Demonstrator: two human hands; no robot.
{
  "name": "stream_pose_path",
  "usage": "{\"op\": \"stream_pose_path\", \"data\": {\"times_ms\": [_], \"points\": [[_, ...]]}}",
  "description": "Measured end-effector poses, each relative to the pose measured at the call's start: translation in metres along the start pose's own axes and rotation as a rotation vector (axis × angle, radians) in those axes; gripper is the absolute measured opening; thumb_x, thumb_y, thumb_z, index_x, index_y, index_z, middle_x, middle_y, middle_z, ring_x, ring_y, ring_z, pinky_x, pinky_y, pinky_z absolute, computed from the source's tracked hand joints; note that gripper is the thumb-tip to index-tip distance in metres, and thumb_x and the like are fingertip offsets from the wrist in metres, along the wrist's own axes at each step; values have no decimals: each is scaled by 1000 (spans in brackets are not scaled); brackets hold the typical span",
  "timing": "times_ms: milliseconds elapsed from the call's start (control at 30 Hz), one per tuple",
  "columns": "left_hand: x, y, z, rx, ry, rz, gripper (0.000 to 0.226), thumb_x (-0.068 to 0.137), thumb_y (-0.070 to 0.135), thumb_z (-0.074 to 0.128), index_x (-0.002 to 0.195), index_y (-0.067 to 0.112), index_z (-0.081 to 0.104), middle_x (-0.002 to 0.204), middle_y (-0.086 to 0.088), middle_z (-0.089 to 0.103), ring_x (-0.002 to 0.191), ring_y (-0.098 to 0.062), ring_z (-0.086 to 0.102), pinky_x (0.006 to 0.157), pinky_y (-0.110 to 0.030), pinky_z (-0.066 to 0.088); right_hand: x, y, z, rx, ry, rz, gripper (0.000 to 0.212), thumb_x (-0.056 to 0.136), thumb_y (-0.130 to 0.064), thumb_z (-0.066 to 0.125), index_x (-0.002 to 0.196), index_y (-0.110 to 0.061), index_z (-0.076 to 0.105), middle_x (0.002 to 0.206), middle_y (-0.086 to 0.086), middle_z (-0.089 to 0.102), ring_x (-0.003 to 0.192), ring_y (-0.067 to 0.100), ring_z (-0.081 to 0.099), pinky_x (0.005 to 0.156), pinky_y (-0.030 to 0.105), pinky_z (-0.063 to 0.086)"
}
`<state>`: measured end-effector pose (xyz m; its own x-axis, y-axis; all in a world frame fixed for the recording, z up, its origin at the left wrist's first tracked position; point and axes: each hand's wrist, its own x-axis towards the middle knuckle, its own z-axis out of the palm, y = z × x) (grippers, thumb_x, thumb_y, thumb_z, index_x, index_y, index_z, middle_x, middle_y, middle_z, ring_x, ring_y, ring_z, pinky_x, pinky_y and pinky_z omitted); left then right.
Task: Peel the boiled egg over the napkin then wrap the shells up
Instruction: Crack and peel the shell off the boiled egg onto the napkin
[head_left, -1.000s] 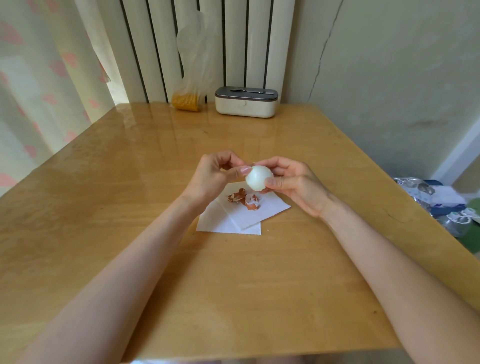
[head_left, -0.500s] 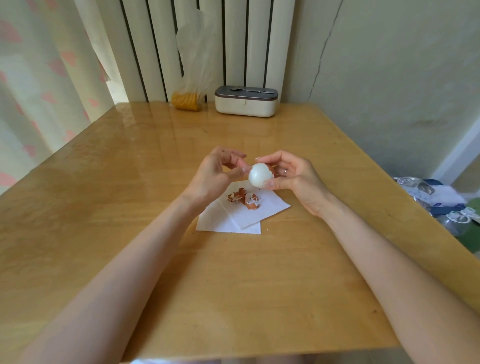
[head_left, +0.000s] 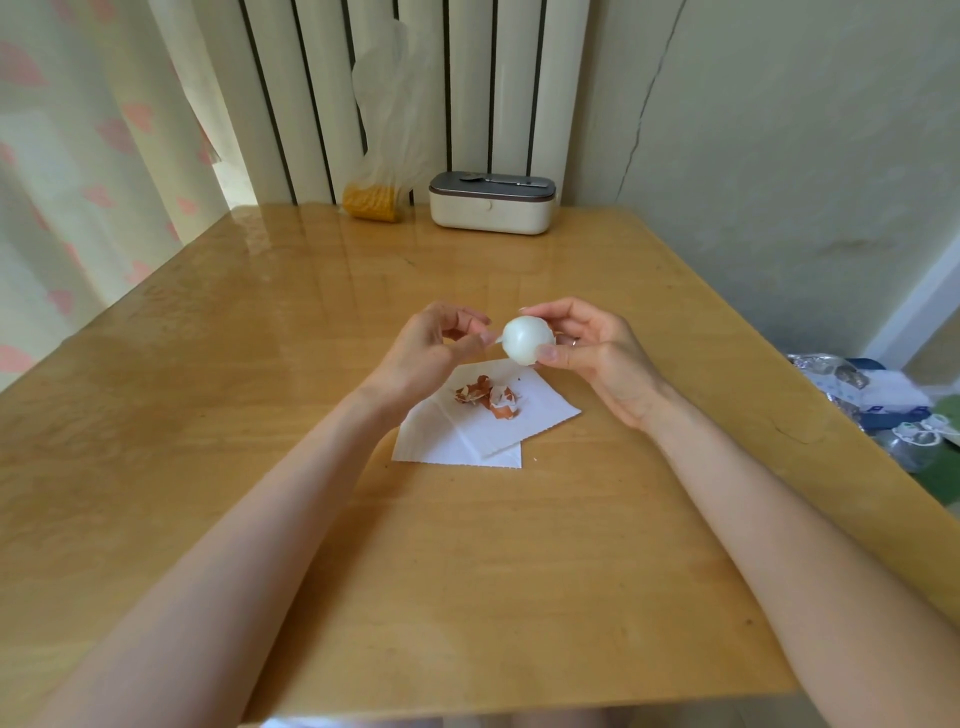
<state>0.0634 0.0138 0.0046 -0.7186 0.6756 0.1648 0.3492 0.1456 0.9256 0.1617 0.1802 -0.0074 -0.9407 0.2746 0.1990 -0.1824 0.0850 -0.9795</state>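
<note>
My right hand (head_left: 597, 358) holds the boiled egg (head_left: 527, 340) between thumb and fingertips, above the far edge of the white napkin (head_left: 478, 436). The egg shows white, mostly peeled; a bit of brown shell shows at its right side by my fingers. My left hand (head_left: 431, 353) is just left of the egg, its thumb and fingertips pinching a thin pale strip of membrane or shell that still meets the egg. A small pile of brown shell pieces (head_left: 488, 397) lies on the napkin below the egg.
The wooden table (head_left: 260, 415) carries a cream lidded box (head_left: 491, 208) and a plastic bag with yellow contents (head_left: 371, 200) at its far edge by the radiator. Foil and clutter (head_left: 872, 405) lie on the floor to the right. A tiny shell crumb (head_left: 536, 459) sits beside the napkin.
Both hands lifted the egg slightly and moved it away from me. My left fingers shifted from resting on the egg to pulling a thin strip off its left side.
</note>
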Motion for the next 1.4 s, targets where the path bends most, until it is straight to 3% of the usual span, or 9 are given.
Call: {"op": "stream_pose_path", "data": {"times_ms": [267,400,500,733,867,967,1100,1267,1400], "points": [[1,-5,-5,288,-49,58,16,86,14,62,70,18,60,104,2,55,85,-5,50,71,-2,36,1,-2,-3,166,58,16,30,75,1,64,105,-7,61,103,16,65,92,32,64,80,34,56],[3,-12,-6,526,-72,146,11,83,18,66,73,18,67,108,0,58,99,-18,52,83,-31,42,0,-2,-3,163,28,16,27,85,4,55,111,-4,58,103,19,65,93,39,65,84,38,55],[4,-12,-3,562,-31,183,20,86,27,63,79,10,72,103,5,58,94,-17,52,80,-35,43,0,-1,-3,152,-48,27,36,87,0,54,122,-5,55,105,21,64,95,42,66,84,38,55],[1,-7,-2,508,35,187,14,75,22,73,79,18,60,91,7,58,77,-16,56,78,-39,48,0,-2,-1,135,-83,53,34,86,-5,55,119,-10,60,99,14,67,95,39,67,83,39,55],[1,-7,-2,475,40,175,16,77,27,72,76,14,63,92,4,60,75,-16,55,77,-36,46,0,-3,-1,47,-43,49,36,77,-15,61,113,-18,64,93,3,71,87,18,67,74,28,46],[0,-6,-2,388,12,217,13,80,8,65,88,16,60,86,5,62,74,-15,54,78,-37,49,-1,-4,-1,33,-37,38,36,78,-16,61,114,-18,64,92,-1,70,80,9,64,64,25,37],[-3,3,3,12,34,125,13,91,16,56,102,10,59,82,2,64,68,-2,56,63,-16,44,-1,-3,-1,113,-67,16,35,81,-7,61,115,-14,61,98,7,69,83,21,63,67,26,47],[-4,5,10,-88,12,73,19,90,31,56,97,14,58,85,0,65,75,-9,64,64,-21,56,-2,-2,1,148,-97,8,38,77,5,64,110,-12,57,109,15,63,94,30,65,84,39,55],[-4,3,13,-75,41,92,26,85,27,64,99,5,59,84,-7,65,71,-13,67,69,-30,58,-3,-3,6,17,-75,-7,44,79,4,65,118,-11,55,114,16,62,85,28,67,78,35,57]]}}
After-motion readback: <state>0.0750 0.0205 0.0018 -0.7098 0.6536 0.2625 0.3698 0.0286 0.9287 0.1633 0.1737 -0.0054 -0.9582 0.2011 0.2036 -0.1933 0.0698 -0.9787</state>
